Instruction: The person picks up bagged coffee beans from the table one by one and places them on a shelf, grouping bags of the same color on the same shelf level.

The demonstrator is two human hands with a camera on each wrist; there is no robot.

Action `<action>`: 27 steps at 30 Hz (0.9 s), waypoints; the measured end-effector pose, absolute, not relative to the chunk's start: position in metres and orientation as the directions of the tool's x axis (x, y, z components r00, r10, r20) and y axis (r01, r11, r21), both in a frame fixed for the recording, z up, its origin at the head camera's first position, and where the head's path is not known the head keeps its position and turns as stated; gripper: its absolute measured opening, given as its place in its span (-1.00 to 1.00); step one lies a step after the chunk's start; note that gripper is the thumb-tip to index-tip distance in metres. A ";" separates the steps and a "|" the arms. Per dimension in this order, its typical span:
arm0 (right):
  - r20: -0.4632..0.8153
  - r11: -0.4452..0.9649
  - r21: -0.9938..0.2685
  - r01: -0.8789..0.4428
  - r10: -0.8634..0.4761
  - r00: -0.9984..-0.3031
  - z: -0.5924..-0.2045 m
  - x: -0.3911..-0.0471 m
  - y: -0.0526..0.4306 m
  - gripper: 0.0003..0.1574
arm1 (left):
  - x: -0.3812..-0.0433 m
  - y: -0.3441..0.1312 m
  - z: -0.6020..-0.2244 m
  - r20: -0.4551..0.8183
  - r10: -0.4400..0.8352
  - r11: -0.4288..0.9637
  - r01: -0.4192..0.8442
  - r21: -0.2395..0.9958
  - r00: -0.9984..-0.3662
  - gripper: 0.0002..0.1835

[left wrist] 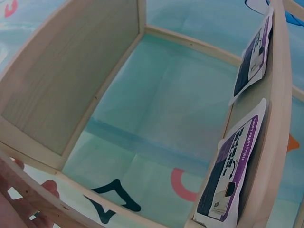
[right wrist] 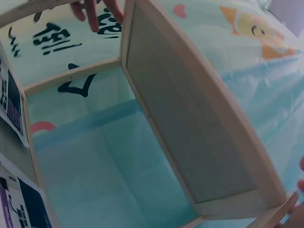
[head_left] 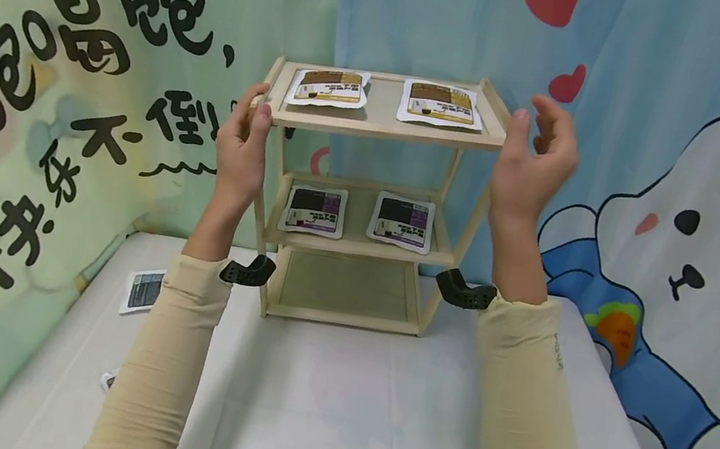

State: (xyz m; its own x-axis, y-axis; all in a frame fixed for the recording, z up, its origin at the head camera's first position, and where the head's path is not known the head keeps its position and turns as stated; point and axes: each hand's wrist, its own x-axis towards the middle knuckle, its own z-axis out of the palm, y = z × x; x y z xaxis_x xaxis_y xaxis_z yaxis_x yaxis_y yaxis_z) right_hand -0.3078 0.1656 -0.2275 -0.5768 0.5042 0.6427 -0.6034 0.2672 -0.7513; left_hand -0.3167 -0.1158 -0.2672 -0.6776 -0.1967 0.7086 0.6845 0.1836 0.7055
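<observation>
A light wooden three-tier shelf rack (head_left: 385, 133) stands before me, its legs on the table. My left hand (head_left: 243, 151) holds its upper left corner, with thumb in front and fingers round the side. Beside the upper right corner is my right hand (head_left: 533, 166), raised with fingers loosely bent and nothing in them. Two white packets with brown-gold labels, a left packet (head_left: 329, 88) and a right packet (head_left: 440, 104), lie on the top tier. Purple-and-black labels mark the middle tier's left packet (head_left: 314, 211) and right packet (head_left: 401, 222); one packet (left wrist: 232, 171) reads "Hello, Coffee Lover".
The bottom tier (head_left: 346, 285) shows its bare panel. On the white table (head_left: 332, 401), a packet with a dark label (head_left: 144, 291) lies left of the rack, partly behind my left sleeve. A small white item (head_left: 107, 379) is mostly hidden nearer me. Printed curtains (head_left: 408, 12) surround the table.
</observation>
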 end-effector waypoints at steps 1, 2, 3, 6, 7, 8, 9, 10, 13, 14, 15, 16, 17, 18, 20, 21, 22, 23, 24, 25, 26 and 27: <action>0.618 0.231 -0.772 -0.593 0.494 -0.612 -0.227 -0.310 0.166 -0.62 | -0.317 -0.116 -0.267 0.709 -0.197 0.183 0.685 0.705 -0.677 -0.57; 0.592 0.194 -0.791 -0.581 0.483 -0.645 -0.228 -0.313 0.168 -0.58 | -0.317 -0.116 -0.266 0.709 -0.198 0.184 0.684 0.705 -0.677 -0.56; 0.571 0.164 -0.806 -0.569 0.469 -0.674 -0.231 -0.318 0.170 -0.54 | -0.317 -0.115 -0.266 0.708 -0.197 0.185 0.683 0.706 -0.678 -0.56; 0.539 0.128 -0.831 -0.541 0.428 -0.726 -0.242 -0.336 0.176 -0.45 | -0.317 -0.115 -0.266 0.705 -0.198 0.188 0.680 0.709 -0.681 -0.56; 0.535 0.125 -0.834 -0.537 0.418 -0.734 -0.246 -0.341 0.178 -0.44 | -0.317 -0.115 -0.266 0.705 -0.198 0.187 0.680 0.709 -0.681 -0.56; 0.537 0.126 -0.834 -0.537 0.410 -0.737 -0.250 -0.345 0.179 -0.43 | -0.317 -0.115 -0.266 0.706 -0.199 0.186 0.681 0.708 -0.680 -0.56; 0.540 0.130 -0.833 -0.538 0.401 -0.740 -0.253 -0.349 0.179 -0.42 | -0.317 -0.114 -0.266 0.706 -0.201 0.184 0.681 0.708 -0.679 -0.57; 0.537 0.128 -0.836 -0.534 0.393 -0.746 -0.255 -0.351 0.179 -0.42 | -0.317 -0.114 -0.266 0.708 -0.202 0.182 0.684 0.706 -0.677 -0.57; 0.526 0.123 -0.844 -0.522 0.377 -0.762 -0.259 -0.355 0.179 -0.39 | -0.318 -0.115 -0.265 0.711 -0.193 0.179 0.688 0.703 -0.676 -0.56; 0.525 0.127 -0.846 -0.518 0.371 -0.766 -0.259 -0.355 0.178 -0.39 | -0.318 -0.115 -0.265 0.707 -0.186 0.176 0.685 0.707 -0.682 -0.56; 0.518 0.129 -0.851 -0.510 0.368 -0.772 -0.260 -0.355 0.178 -0.38 | -0.317 -0.116 -0.264 0.701 -0.180 0.179 0.678 0.713 -0.690 -0.56; 0.512 0.132 -0.855 -0.501 0.365 -0.778 -0.260 -0.354 0.177 -0.38 | -0.319 -0.120 -0.265 0.697 -0.168 0.179 0.674 0.717 -0.697 -0.56; 0.511 0.134 -0.856 -0.499 0.363 -0.779 -0.261 -0.354 0.176 -0.38 | -0.321 -0.124 -0.267 0.688 -0.155 0.187 0.663 0.725 -0.709 -0.55; 0.511 0.139 -0.856 -0.497 0.363 -0.779 -0.262 -0.354 0.175 -0.38 | -0.322 -0.129 -0.269 0.679 -0.141 0.194 0.652 0.733 -0.721 -0.55; 0.513 0.143 -0.855 -0.498 0.365 -0.777 -0.264 -0.353 0.174 -0.38 | -0.322 -0.139 -0.273 0.654 -0.117 0.225 0.622 0.750 -0.747 -0.54; 0.514 0.140 -0.855 -0.500 0.366 -0.776 -0.264 -0.352 0.173 -0.38 | -0.323 -0.145 -0.275 0.650 -0.107 0.249 0.613 0.750 -0.752 -0.55; 0.517 0.135 -0.852 -0.505 0.366 -0.774 -0.265 -0.352 0.173 -0.38 | -0.322 -0.152 -0.279 0.645 -0.097 0.269 0.604 0.750 -0.758 -0.56; 0.520 0.126 -0.849 -0.513 0.367 -0.771 -0.265 -0.352 0.173 -0.38 | -0.319 -0.158 -0.280 0.636 -0.095 0.293 0.589 0.753 -0.766 -0.56; 0.525 0.126 -0.846 -0.519 0.366 -0.768 -0.264 -0.352 0.173 -0.38 | -0.315 -0.164 -0.282 0.628 -0.094 0.309 0.577 0.756 -0.772 -0.57; 0.527 0.120 -0.844 -0.522 0.365 -0.767 -0.264 -0.352 0.174 -0.38 | -0.311 -0.169 -0.284 0.617 -0.095 0.318 0.563 0.762 -0.781 -0.58; 0.528 0.117 -0.843 -0.525 0.364 -0.767 -0.263 -0.351 0.174 -0.38 | -0.306 -0.176 -0.286 0.602 -0.099 0.317 0.549 0.774 -0.792 -0.59; 0.527 0.111 -0.843 -0.526 0.363 -0.768 -0.263 -0.351 0.175 -0.39 | -0.302 -0.182 -0.290 0.582 -0.101 0.306 0.531 0.790 -0.807 -0.60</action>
